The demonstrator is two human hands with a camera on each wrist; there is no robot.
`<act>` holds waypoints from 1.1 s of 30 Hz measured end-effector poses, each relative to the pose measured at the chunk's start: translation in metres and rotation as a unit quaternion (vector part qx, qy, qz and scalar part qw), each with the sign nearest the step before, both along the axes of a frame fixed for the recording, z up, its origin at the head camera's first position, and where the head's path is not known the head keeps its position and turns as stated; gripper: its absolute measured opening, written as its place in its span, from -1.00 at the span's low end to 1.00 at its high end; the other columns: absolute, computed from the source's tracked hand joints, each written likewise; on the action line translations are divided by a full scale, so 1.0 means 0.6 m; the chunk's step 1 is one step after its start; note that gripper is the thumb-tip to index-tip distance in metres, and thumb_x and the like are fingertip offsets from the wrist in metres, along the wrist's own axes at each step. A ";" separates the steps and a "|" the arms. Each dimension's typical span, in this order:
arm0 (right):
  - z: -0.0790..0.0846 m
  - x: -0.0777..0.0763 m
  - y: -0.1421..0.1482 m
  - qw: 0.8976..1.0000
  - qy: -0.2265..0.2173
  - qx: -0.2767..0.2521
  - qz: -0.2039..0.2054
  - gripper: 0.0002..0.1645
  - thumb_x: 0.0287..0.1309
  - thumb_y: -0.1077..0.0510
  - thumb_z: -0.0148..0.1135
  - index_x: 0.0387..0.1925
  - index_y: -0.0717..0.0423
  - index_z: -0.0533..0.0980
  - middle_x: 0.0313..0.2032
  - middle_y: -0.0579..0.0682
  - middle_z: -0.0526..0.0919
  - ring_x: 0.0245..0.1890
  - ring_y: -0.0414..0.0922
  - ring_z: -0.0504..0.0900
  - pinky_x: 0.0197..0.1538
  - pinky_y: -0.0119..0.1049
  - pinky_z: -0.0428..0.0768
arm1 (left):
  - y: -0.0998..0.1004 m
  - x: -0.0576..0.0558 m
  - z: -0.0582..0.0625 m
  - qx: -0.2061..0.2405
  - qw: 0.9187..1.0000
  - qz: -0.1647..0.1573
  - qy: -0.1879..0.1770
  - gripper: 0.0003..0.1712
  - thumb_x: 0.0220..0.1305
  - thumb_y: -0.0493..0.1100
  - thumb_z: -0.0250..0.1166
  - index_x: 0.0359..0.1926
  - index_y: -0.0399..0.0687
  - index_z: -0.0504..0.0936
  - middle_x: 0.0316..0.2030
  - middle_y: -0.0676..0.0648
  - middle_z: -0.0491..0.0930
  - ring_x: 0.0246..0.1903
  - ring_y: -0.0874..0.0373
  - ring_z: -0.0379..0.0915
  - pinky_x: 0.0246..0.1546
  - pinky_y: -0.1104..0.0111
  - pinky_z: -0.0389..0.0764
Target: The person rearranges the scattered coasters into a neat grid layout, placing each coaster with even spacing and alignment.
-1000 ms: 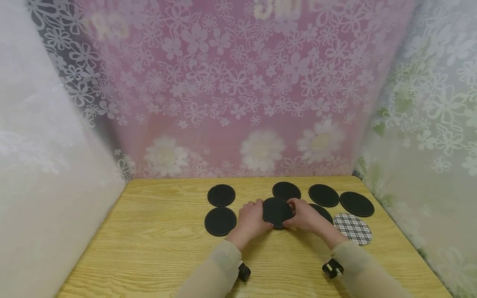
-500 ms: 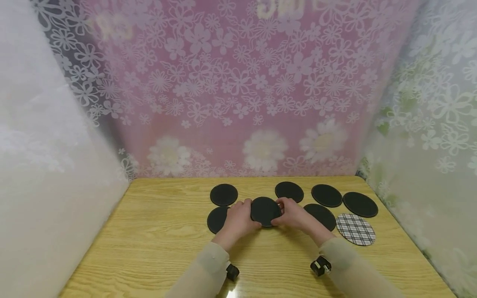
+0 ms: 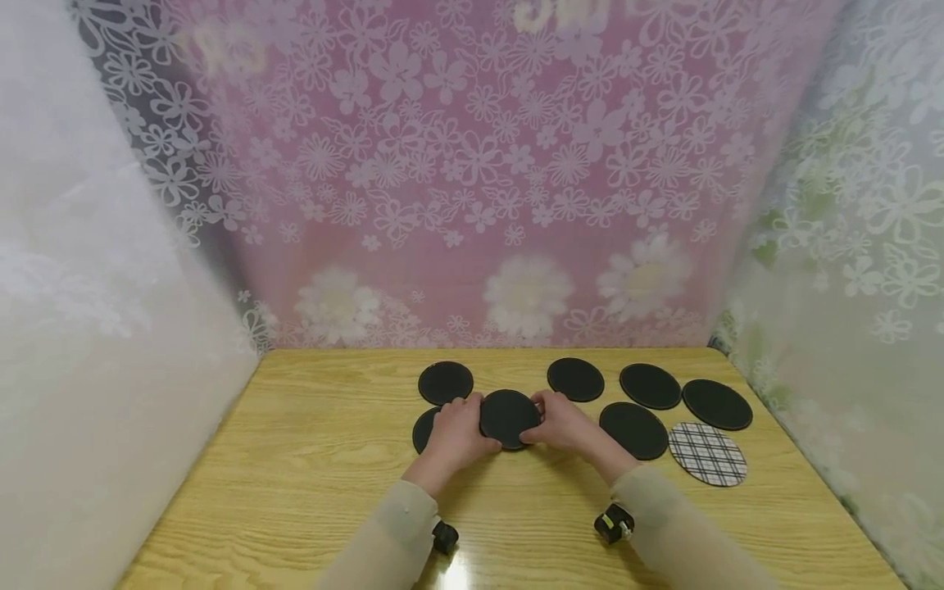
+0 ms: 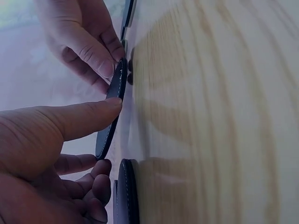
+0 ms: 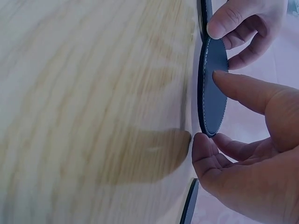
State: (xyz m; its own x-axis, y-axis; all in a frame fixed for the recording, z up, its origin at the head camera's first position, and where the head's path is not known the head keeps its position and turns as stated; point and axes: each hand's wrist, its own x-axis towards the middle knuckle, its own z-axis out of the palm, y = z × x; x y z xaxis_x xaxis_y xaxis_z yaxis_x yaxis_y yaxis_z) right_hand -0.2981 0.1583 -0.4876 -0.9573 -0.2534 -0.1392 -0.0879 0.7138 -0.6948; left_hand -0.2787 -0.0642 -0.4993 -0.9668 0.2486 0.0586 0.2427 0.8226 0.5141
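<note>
The black disc (image 3: pixel 509 419) has moved left, which, I judge, brings the work closer to the two left discs (image 3: pixel 446 383). The left hand (image 3: pixel 457 436) and right hand (image 3: pixel 562 424) keep their grip clamped on its opposite edges, apparently just above the wooden surface (image 3: pixel 295 475). On the right lies a plaid disc (image 3: pixel 708 454); a pink flowered curtain (image 3: pixel 472 164) hangs at the far side.

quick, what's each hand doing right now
Left hand: holding a round, black, stitch-edged, leather-like disc.
Right hand: holding the same disc, at its opposite edge.
</note>
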 end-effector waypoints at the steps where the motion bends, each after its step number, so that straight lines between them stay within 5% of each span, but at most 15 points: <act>1: 0.000 0.000 -0.002 1.000 0.000 0.001 0.001 -0.14 0.14 0.18 0.72 0.35 0.42 0.47 0.05 0.15 0.61 0.02 0.04 0.59 0.19 0.07 0.60 | -0.002 0.001 0.000 0.000 1.000 0.001 0.000 -0.03 0.17 0.04 0.75 0.46 -0.25 0.53 0.23 -0.34 0.61 0.26 -0.36 0.51 0.34 -0.26 0.46; 11: -0.001 -0.001 -0.014 0.999 0.017 0.028 0.008 -0.20 0.13 0.18 0.73 0.28 0.40 0.51 -0.01 0.14 0.60 -0.05 0.03 0.61 0.13 0.05 0.63 | -0.007 0.006 -0.004 -0.006 1.000 0.004 0.006 -0.04 0.14 0.06 0.77 0.42 -0.30 0.57 0.20 -0.36 0.61 0.23 -0.37 0.52 0.31 -0.28 0.47; 33: 0.001 -0.004 -0.015 0.998 0.004 0.054 0.022 -0.17 0.18 0.14 0.72 0.33 0.45 0.52 0.15 0.25 0.54 0.17 0.17 0.60 0.31 0.12 0.58 | -0.020 0.005 0.002 0.000 1.000 -0.024 -0.012 -0.14 0.15 0.03 0.76 0.31 -0.37 0.64 0.14 -0.35 0.57 0.16 -0.31 0.49 0.25 -0.15 0.56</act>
